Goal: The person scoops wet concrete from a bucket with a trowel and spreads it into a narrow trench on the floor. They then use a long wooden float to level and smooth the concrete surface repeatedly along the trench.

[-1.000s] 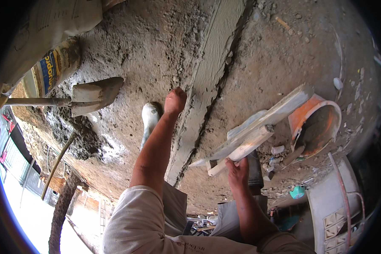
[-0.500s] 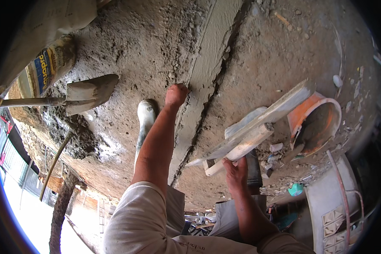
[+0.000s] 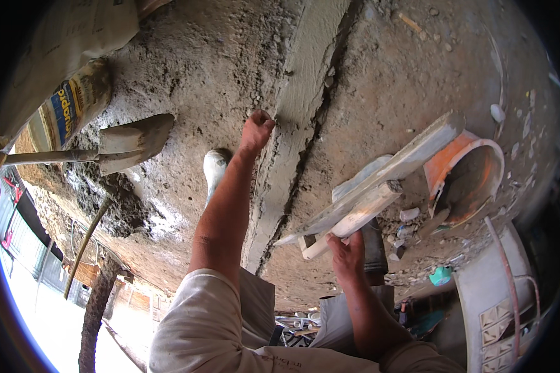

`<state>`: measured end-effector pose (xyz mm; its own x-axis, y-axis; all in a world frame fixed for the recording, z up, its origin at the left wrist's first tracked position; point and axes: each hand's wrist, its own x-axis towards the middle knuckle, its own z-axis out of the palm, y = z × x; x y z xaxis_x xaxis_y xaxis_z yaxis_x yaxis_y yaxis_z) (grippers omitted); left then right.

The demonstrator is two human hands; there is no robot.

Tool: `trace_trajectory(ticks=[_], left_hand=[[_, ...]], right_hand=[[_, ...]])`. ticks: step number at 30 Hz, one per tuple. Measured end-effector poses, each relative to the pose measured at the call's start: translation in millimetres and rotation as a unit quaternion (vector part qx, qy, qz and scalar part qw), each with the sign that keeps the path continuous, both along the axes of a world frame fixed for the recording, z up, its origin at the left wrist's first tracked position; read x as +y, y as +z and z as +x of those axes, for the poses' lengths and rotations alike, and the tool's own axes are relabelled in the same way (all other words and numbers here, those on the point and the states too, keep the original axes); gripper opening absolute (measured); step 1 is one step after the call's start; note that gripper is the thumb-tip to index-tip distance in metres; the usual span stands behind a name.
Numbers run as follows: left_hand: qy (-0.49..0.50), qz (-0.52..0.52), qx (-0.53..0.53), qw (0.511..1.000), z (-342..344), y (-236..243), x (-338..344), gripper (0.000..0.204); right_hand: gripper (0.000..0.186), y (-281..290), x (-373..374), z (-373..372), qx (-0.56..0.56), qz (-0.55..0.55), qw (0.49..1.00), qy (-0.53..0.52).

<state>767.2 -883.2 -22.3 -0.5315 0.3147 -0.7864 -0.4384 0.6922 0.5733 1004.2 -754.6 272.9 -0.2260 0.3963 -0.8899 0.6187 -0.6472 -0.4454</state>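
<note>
A long strip of wet grey mortar point(image 3: 295, 112) runs across the bare ground. At its left edge is my left hand point(image 3: 257, 128), its fingers pinched closed; anything between them is hidden or too small to name. My right hand point(image 3: 347, 256) grips the wooden handle of a long wooden float point(image 3: 379, 177) smeared with mortar. The float is held tilted, right of the strip, with its lower tip close to the strip's edge. A white rubber boot point(image 3: 215, 168) on my foot stands left of the strip.
A shovel point(image 3: 134, 140) lies at the left by a dark heap of wet mix point(image 3: 115, 208) and a printed bag point(image 3: 68, 109). To the right, an orange bucket point(image 3: 438, 168) lies tipped, with rubble and a turquoise object point(image 3: 440, 276) nearby. A post point(image 3: 96, 311) stands at lower left.
My left hand has shifted slightly up and left along the strip's edge, its fingers turned a little. My right hand keeps its hold on the float, nearly still.
</note>
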Motion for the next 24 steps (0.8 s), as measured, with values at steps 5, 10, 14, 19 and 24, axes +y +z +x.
trace_trajectory(ticks=[5, 10, 14, 19, 24], left_hand=[[0.034, 0.037, 0.054, 0.997, -46.6, 9.7, 64.2, 0.032], [0.017, 0.073, -0.039, 0.996, -89.0, 29.4, 95.9, 0.049], [-0.046, 0.067, -0.117, 0.99, -102.5, 39.3, 103.3, 0.045], [-0.052, 0.08, -0.115, 0.989, -107.4, 35.9, 93.0, 0.031], [0.0, 0.081, -0.107, 0.991, -102.6, 29.8, 88.9, 0.02]], right_hand=[[0.047, -0.6, -0.3, 4.7, -0.011, -0.015, 1.0, -0.002], [0.047, -0.3, -0.3, 4.6, 0.007, -0.02, 1.0, -0.013], [0.048, 2.1, 3.5, 1.9, 0.005, -0.014, 1.0, -0.015], [0.048, 3.1, 4.4, 5.1, 0.001, -0.039, 0.999, -0.012], [0.048, 3.4, 5.2, 1.8, 0.006, -0.015, 1.0, 0.002]])
